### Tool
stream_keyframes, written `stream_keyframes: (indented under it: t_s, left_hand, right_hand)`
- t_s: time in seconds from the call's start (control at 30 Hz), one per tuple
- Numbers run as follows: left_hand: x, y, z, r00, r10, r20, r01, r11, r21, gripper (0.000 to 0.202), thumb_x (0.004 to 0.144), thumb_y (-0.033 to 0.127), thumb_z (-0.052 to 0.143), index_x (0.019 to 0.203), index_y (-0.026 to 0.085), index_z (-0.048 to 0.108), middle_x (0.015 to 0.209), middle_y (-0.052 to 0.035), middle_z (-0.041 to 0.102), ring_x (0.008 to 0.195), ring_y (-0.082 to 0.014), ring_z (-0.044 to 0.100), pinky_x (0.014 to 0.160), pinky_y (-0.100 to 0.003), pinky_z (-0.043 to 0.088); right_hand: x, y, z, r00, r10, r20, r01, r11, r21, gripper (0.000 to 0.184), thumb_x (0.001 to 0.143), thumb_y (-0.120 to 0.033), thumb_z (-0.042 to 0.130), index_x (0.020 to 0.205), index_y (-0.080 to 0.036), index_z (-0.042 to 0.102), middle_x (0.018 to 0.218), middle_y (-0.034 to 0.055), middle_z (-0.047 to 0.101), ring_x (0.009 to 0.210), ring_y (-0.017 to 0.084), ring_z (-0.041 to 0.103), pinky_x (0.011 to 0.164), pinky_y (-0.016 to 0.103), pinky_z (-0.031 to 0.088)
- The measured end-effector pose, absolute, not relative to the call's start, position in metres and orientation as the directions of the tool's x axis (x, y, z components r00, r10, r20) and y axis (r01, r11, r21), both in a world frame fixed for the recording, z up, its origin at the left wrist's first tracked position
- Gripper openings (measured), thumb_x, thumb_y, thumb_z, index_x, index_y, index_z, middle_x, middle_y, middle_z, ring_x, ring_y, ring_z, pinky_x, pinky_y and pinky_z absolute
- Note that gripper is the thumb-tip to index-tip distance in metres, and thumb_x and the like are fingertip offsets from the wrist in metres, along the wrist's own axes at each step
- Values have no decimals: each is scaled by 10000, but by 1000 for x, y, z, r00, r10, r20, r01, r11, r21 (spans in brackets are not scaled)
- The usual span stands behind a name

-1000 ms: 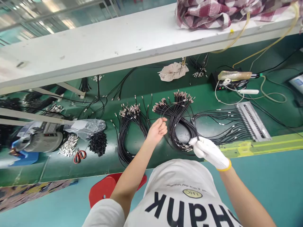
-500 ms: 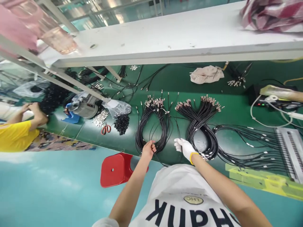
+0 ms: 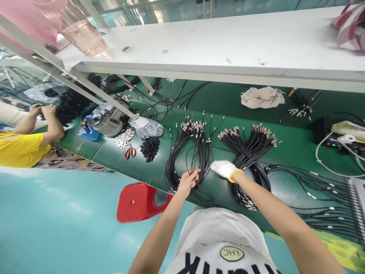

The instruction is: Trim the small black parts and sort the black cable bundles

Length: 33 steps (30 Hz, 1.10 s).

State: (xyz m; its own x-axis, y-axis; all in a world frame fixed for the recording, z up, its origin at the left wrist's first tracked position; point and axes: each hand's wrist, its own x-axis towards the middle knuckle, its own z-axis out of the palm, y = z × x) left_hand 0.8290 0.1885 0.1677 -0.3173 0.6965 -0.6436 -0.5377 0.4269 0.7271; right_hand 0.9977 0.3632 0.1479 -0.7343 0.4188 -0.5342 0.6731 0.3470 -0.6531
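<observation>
One red stool (image 3: pixel 132 203) is placed at the near left, beside the edge of the green desk (image 3: pixel 151 175); yellow tape (image 3: pixel 342 247) is stuck at the near right. A thin black cable (image 3: pixel 211 198) is held in the bare left hand (image 3: pixel 188 182), whose fingers are bent closely around it, at the near right part of the left cable bundle (image 3: pixel 170 165). The gloved right hand (image 3: pixel 224 169) is held between the two bundles; its fingers are blurred, and whether anything is gripped cannot be told. The right cable bundle (image 3: pixel 248 160) is partly covered by the forearm. Farther right, more cables (image 3: pixel 288 173) are led to a slotted metal strip (image 3: pixel 359 198). To the left, red-handled scissors (image 3: pixel 130 152), black pieces (image 3: pixel 150 149), silver pieces (image 3: pixel 124 139) and a plastic bag (image 3: pixel 148 129) are laid out, beyond which a grey machine (image 3: pixel 107 120) is partly hidden by a slanting support (image 3: pixel 114 102). At the far side, a pale cloth (image 3: pixel 262 97) is seen; the desk's far part is overhung by a white shelf (image 3: pixel 199 42).
</observation>
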Motion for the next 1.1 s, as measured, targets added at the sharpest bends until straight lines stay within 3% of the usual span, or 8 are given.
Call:
stream_keyframes:
  t_s: [0.2,0.4,0.5,0.6,0.73,0.83,0.93,1.1]
  left_hand:
    - [828,188,196,-251,757,-603,-498,434,751,500,834,490,765,1143,105,692,677,22,546,435,1,247,438,-222,111]
    - [823,185,212,-225,767,-601,-474,453,755,426,876,452,731,1141,121,690,700,9,550,461,-6,256,455,-231,109]
    - [820,186,220,-245,775,-582,-488,420,765,405,878,452,728,1128,135,692,701,10,554,459,-5,242,454,-232,111]
    - [821,192,227,-262,781,-568,-517,383,765,401,856,452,749,1096,135,693,698,8,569,443,1,233,448,-229,105]
    - [815,201,245,-317,796,-515,-492,327,807,401,836,430,772,1084,122,705,817,-28,620,442,21,246,448,-225,116]
    - [796,200,263,-383,823,-419,-458,225,860,412,851,407,764,1151,133,696,847,-24,605,454,19,273,455,-214,130]
    - [764,191,267,-461,819,-341,-453,113,884,395,903,428,705,1168,136,676,749,8,562,441,9,262,452,-199,160]
    - [721,173,210,-441,678,-589,-532,331,779,421,816,502,767,878,102,650,604,-3,567,378,-26,323,404,-191,221]
  right_hand:
    - [989,443,136,-614,649,-450,783,428,-451,492,965,-415,637,1395,-190,560,1546,129,447,1408,335,430,1159,604,338]
    - [985,465,148,-516,748,-418,809,266,-524,610,977,-383,518,1499,-76,449,1636,272,280,1506,412,252,1198,587,165]
    - [985,439,169,-573,699,-429,731,200,-652,627,935,-504,577,1445,-140,546,1561,225,441,1466,406,334,1190,551,206]
    - [988,375,194,-736,521,-431,570,136,-810,541,904,-610,599,1341,-298,665,1370,70,662,1262,310,578,1098,436,389]
    - [986,290,222,-860,274,-430,434,-49,-900,478,790,-532,761,1217,-320,729,999,8,775,910,257,686,851,373,503]
    - [973,270,234,-842,360,-401,355,-190,-915,352,953,-467,570,1234,-305,708,796,-8,735,851,216,673,883,369,485]
    - [957,280,230,-759,524,-388,151,-437,-887,397,945,-516,598,1224,-251,698,770,7,701,880,207,676,960,378,480]
    - [944,286,185,-631,517,-578,85,-694,-715,461,811,-591,715,1048,-196,697,719,30,664,770,207,689,805,388,560]
